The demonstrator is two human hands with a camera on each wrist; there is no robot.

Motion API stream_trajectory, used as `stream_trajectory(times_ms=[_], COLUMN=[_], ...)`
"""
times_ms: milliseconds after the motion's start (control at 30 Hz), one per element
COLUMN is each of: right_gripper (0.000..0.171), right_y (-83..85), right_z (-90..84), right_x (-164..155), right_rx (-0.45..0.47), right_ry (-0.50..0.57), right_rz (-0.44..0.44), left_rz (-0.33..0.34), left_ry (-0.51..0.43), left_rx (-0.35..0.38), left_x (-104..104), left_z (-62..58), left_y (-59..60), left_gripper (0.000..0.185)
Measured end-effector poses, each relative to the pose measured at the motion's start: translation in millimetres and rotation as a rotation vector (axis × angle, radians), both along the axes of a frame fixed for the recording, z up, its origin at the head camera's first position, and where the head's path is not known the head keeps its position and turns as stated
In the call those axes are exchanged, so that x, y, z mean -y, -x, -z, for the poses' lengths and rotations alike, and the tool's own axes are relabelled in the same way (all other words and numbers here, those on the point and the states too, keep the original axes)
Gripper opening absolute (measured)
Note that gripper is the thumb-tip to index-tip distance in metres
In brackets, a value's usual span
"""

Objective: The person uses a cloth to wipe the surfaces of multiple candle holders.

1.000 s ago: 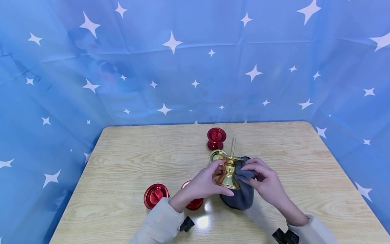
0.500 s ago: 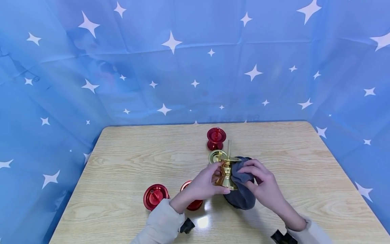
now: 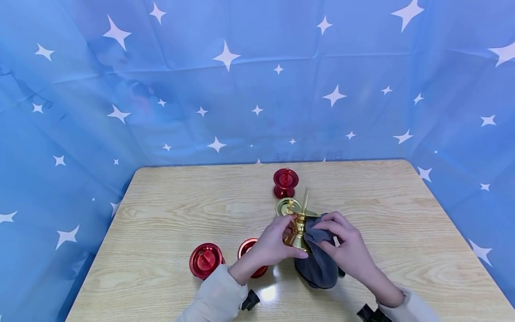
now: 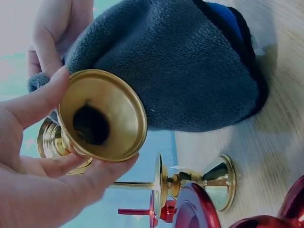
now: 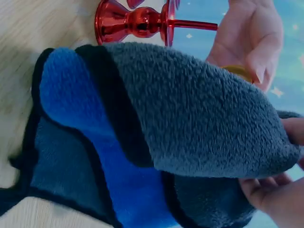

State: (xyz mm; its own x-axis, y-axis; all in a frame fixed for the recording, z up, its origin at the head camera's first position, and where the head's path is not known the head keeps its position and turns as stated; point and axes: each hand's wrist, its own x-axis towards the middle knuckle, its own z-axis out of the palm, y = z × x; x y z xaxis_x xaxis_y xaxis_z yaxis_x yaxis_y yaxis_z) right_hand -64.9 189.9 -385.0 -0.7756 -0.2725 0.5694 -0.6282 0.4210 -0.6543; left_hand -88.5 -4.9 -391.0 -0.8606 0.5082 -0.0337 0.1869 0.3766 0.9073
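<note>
Left hand (image 3: 270,245) grips the gold metal candlestick (image 3: 299,228) by its flared base above the wooden desk (image 3: 169,223), while right hand (image 3: 346,246) pinches a grey fleece cloth (image 3: 318,264) against its stem.

The bench (image 3: 169,210) is being viewed from above and in front by the head camera. The gold candlestick (image 4: 102,116) and grey cloth (image 5: 190,128) are being framed very closely by both wrist cameras, from opposite sides.

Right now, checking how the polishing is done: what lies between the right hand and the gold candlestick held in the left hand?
A grey cloth lies between the right hand and the gold candlestick, clearest in the head view.
</note>
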Motion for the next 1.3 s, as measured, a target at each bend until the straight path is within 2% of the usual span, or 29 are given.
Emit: stream_trajectory(times_ms=[100,233,300,367,467,567,767,1000,1200,1300], right_gripper=[0.044,0.045,0.045,0.045,0.045,0.047,0.049,0.051,0.053,0.054], right_y=[1.7,3.7,4.0,3.9,3.9,3.9,5.0,3.7,2.0,1.1], right_z=[4.3,11.8,13.7,14.2,13.4,12.1,12.2,12.9,17.8,16.9], right_x=[-4,-14,-18,-20,-21,-20,-19,-21,-26,-30], right_rx=[-0.003,0.081,0.110,0.123,0.116,0.100,0.069,0.048,0.055,0.064], right_ry=[0.019,0.127,0.158,0.161,0.138,0.118,0.115,0.074,0.003,-0.037], right_rz=[-0.030,-0.102,-0.129,-0.154,-0.178,-0.193,-0.219,-0.204,-0.181,-0.156], left_rz=[0.006,0.029,0.039,0.048,0.058,0.060,0.053,0.036,0.013,0.021], left_ry=[-0.084,-0.268,-0.327,-0.361,-0.387,-0.395,-0.368,-0.337,-0.304,-0.279], left_rx=[0.083,0.251,0.310,0.355,0.361,0.330,0.287,0.278,0.361,0.358], left_x=[2,5,6,7,7,7,5,5,5,4], left_z=[-0.2,-2.6,-4.3,-6.2,-8.1,-8.5,-8.8,-10.6,-10.8,-8.4], left_y=[0.0,0.1,0.6,1.1,2.5,3.8,5.1,4.7,4.3,3.5], left_gripper=[0.075,0.090,0.094,0.091,0.074,0.061,0.052,0.053,0.070,0.074])
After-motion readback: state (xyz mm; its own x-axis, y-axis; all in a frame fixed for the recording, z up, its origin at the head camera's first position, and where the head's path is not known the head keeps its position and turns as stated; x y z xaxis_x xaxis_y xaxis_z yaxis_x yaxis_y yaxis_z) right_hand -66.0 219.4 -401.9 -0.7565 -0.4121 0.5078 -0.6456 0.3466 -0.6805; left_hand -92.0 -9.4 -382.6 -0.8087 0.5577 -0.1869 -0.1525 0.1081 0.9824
